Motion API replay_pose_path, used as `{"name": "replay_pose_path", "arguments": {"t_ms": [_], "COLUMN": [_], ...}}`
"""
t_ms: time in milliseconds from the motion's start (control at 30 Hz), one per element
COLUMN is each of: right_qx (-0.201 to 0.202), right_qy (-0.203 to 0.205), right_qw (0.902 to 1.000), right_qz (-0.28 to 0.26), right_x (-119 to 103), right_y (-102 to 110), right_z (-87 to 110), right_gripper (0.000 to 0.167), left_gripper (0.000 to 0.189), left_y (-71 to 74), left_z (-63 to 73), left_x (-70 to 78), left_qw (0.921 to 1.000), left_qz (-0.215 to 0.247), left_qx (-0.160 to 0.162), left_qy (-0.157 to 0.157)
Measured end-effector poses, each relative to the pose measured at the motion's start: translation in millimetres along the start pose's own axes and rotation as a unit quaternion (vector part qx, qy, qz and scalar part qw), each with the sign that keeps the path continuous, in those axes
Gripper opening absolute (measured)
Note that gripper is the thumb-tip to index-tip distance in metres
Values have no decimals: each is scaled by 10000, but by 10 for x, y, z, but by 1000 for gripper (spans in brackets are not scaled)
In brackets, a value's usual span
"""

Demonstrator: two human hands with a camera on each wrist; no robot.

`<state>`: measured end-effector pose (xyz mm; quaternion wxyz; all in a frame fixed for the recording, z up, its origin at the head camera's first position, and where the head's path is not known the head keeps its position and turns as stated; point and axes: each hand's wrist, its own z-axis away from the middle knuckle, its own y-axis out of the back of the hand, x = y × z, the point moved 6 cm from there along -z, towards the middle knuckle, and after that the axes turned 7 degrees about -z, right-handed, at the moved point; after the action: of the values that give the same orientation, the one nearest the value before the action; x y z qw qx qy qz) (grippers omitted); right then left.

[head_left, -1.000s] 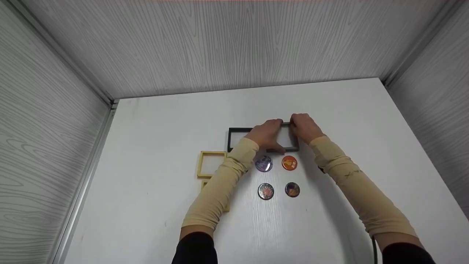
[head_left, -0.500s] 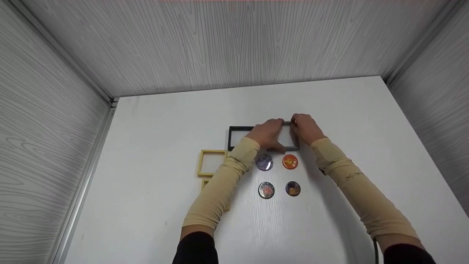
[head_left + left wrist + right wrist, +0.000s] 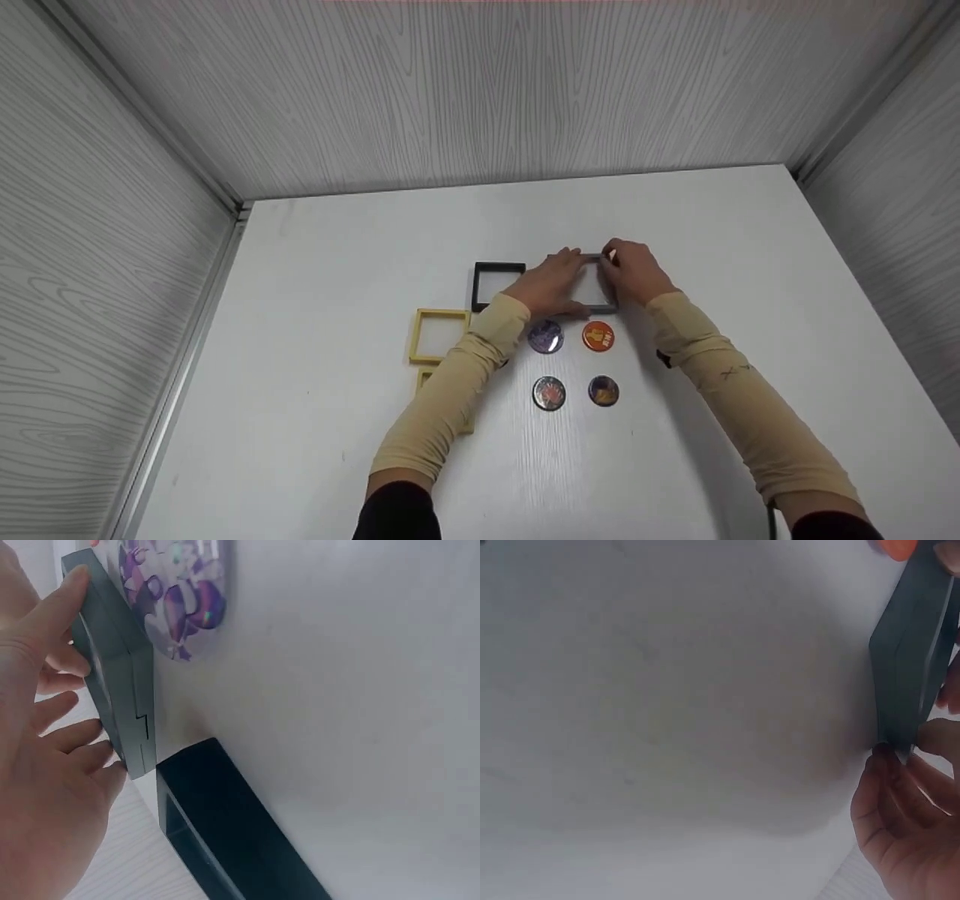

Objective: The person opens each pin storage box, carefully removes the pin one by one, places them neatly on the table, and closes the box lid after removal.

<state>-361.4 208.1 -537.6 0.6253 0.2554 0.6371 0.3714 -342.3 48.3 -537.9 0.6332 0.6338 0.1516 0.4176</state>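
Note:
My left hand point(image 3: 550, 286) holds a grey square frame point(image 3: 602, 309), its thumb on the near side and its fingertips along the far side. At the frame's far right corner, my right hand point(image 3: 637, 271) pinches the edge between thumb and fingers. The left wrist view shows a fine stepped seam in the side of the grey frame point(image 3: 112, 652). Just left of it lies a black square frame point(image 3: 499, 267), partly behind the left hand. Below the hands is a purple round badge point(image 3: 545, 337), with an orange badge point(image 3: 598, 336) beside it.
Two more round badges, one with a reddish middle point(image 3: 549, 393) and one dark point(image 3: 604, 391), lie nearer on the white table point(image 3: 300, 300). A yellow square frame point(image 3: 412, 337) is at left; another yellow frame point(image 3: 468, 431) is mostly hidden under the left forearm. Grey wood-grain panels point(image 3: 480, 97) surround the table.
The head view has shifted slightly. Both hands stay on the grey frame, with the left fingers a little more spread, and more of the black frame's right corner shows.

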Motion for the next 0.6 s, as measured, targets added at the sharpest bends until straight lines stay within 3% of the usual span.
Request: {"name": "replay_pose_path", "arguments": {"t_ms": [133, 333, 433, 600], "right_qx": [153, 677, 814, 708], "right_qy": [35, 640, 856, 929], "right_qw": [9999, 9956, 9930, 9931], "right_qz": [-19, -61, -58, 97], "right_x": [-24, -203, -280, -335], "right_y": [69, 186, 196, 194], "right_z": [69, 325, 486, 770], "right_gripper": [35, 27, 24, 25], "left_gripper": [90, 82, 81, 81], "left_y": [19, 125, 155, 155], "left_z": [78, 353, 535, 845], "left_x": [15, 41, 16, -74], "left_qw": [9998, 9976, 9969, 9955], "left_qz": [-59, -327, -378, -558], "left_qx": [148, 544, 665, 765], "left_qy": [-95, -269, -206, 82]}}
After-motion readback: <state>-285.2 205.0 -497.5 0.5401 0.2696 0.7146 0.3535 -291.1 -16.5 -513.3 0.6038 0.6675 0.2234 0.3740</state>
